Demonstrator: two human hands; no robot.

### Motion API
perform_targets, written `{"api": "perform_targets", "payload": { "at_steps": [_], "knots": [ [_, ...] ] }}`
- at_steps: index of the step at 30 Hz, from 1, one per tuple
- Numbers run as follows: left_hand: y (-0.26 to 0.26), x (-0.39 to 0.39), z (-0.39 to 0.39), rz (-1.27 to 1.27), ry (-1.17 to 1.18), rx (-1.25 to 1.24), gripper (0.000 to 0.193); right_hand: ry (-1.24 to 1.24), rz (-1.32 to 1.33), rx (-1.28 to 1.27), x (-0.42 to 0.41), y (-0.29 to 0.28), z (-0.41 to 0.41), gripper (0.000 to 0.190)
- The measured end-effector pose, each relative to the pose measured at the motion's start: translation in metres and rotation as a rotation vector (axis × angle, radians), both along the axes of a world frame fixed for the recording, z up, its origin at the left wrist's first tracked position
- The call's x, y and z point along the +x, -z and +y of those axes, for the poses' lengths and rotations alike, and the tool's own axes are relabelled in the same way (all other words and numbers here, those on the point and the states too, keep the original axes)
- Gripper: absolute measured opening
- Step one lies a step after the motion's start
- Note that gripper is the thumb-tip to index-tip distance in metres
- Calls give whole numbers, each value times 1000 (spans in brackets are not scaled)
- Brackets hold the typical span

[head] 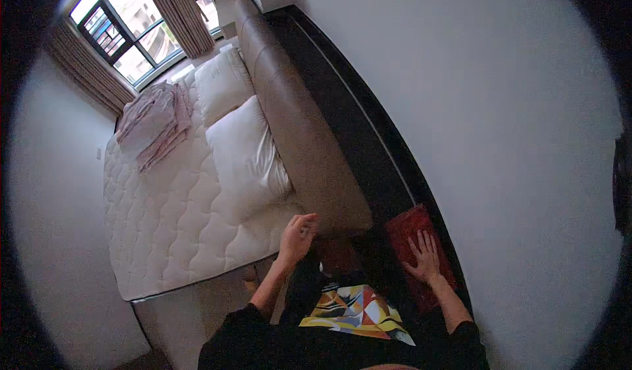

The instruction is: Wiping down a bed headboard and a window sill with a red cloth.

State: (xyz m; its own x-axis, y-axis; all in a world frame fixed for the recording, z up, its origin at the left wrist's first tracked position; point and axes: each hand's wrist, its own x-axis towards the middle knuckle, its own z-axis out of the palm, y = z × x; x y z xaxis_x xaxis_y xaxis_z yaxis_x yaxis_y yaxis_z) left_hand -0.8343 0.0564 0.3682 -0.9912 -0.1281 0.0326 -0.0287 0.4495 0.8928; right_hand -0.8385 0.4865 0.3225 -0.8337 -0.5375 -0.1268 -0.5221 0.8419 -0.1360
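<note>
My right hand lies flat with its fingers spread on a folded dark red cloth. That cloth rests on a long black ledge between the headboard and the wall. My left hand hovers by the near end of the brown padded headboard, over the mattress corner. Its fingers are loosely bent, and nothing shows in them. Whether it touches the headboard, I cannot tell.
A quilted white mattress bears two white pillows and a heap of pink bedding. Beyond are windows with brown curtains. A pale wall rises along the ledge's right side.
</note>
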Motion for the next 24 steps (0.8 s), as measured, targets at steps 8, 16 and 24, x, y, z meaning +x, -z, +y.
{"api": "perform_targets", "payload": {
  "at_steps": [8, 16, 24],
  "knots": [
    [19, -39, -64, 77, -67, -317, 29, 38, -7, -7, -125, -4, -91, 87],
    [45, -117, -104, 123, -94, -255, 30, 19, 5, -5, -211, -4, -149, 86],
    [22, -331, -183, 411, -362, 12, 21, 37, 59, 23, -296, -1, -206, 87]
  ]
}}
